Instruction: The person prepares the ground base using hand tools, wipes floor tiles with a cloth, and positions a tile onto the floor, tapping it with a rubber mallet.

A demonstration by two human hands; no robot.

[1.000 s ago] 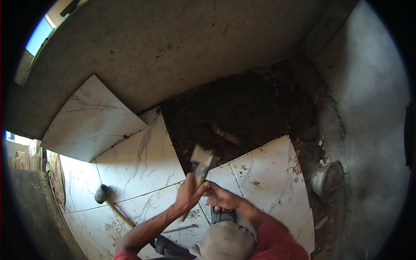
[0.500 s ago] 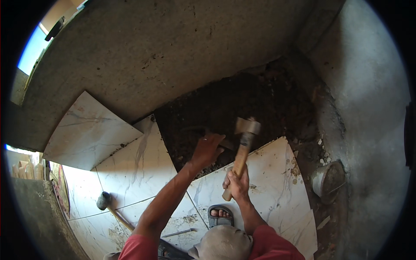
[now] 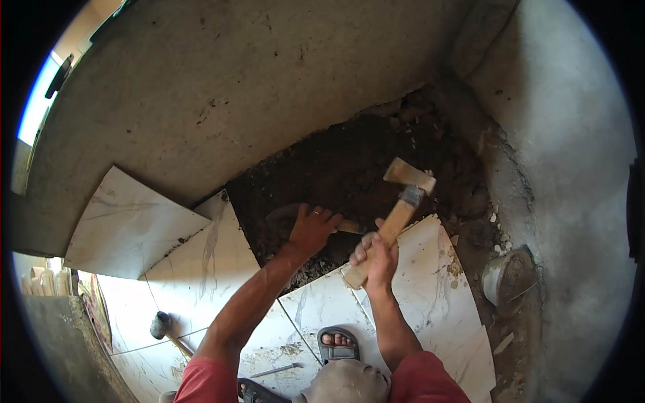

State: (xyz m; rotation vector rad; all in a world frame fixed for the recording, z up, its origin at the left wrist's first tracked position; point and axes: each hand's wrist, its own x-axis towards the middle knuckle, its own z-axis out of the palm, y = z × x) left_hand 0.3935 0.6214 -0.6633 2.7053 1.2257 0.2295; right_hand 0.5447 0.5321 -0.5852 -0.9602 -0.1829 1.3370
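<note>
My right hand (image 3: pixel 377 258) is wrapped round the wooden handle of a hammer (image 3: pixel 402 211), whose broad, pale head is raised at a slant over the dirt. To its left, my left hand (image 3: pixel 312 230) is low over a tool that looks like a trowel (image 3: pixel 349 227); the fingers curl over its middle. On one side of the hand a dark, rounded blade shows, on the other a short wooden handle. Beneath lies dark, loose soil (image 3: pixel 322 164), bordered on the near side by white marbled tiles (image 3: pixel 329 299). My fingers partly hide the trowel.
A loose tile (image 3: pixel 138 225) leans against the far wall (image 3: pixel 222 74). A dark-headed mallet (image 3: pixel 161 326) and a thin metal rod (image 3: pixel 275 371) lie on the tiles at lower left. To the right, a bucket (image 3: pixel 508 282) rests tipped beside the grey wall (image 3: pixel 571 168).
My left hand has moved farther out, onto the trowel, which stays where it was. The hammer has shifted right and tilted more to the right. The whole view has shifted slightly.
</note>
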